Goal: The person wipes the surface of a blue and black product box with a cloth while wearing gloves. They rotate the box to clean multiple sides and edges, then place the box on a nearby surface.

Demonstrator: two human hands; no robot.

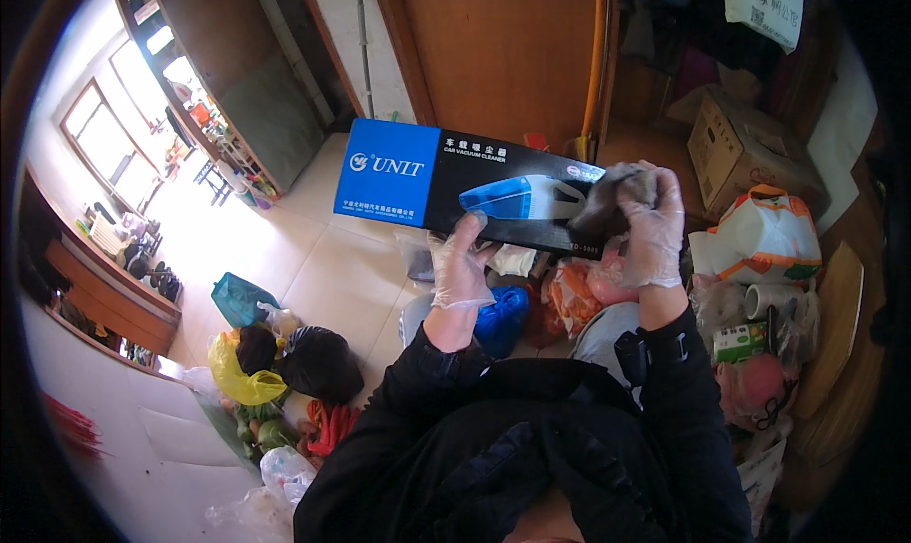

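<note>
A long cardboard box of a UNIT car vacuum cleaner (388, 169), blue at its left end and black over the rest, is held up before me, slightly tilted down to the right. My left hand (461, 265), in a clear thin glove, grips its lower edge near the middle, thumb on the front face. My right hand (655, 226), gloved the same way, holds a crumpled grey cloth (626, 187) at the box's right end. The cloth covers part of the printed front there. The back of the box is hidden.
Plastic bags, among them a blue bag (502, 315) and a black bag (322, 364), lie on the tiled floor (320, 251). At right are a cardboard carton (740, 152) and a white-and-orange bag (769, 233). A wooden door (505, 66) stands ahead.
</note>
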